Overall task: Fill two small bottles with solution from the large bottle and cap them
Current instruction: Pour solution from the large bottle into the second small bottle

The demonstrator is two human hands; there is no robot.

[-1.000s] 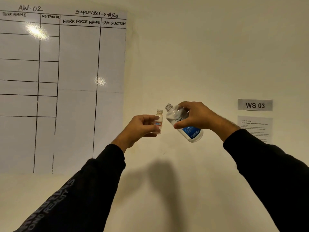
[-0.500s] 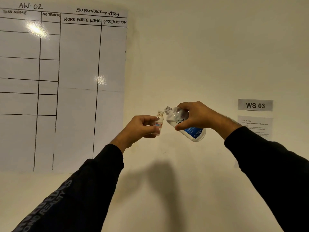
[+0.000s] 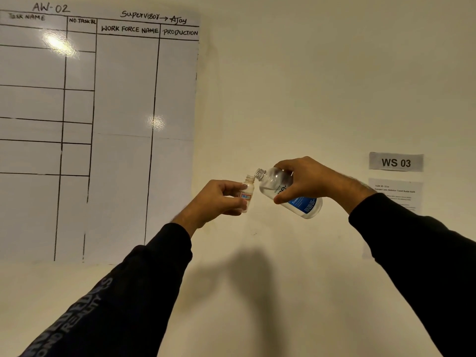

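Cream wall (image 3: 309,86) fills the background, with a ruled whiteboard (image 3: 123,99) on its left part and a "WS 03" sign (image 3: 396,162) on its right. Left hand (image 3: 219,199) grips a small bottle (image 3: 247,191) upright, uncapped. Right hand (image 3: 306,180) grasps the large bottle (image 3: 291,194), tilted with its open neck just above the small bottle's mouth. Both are held up before the wall.
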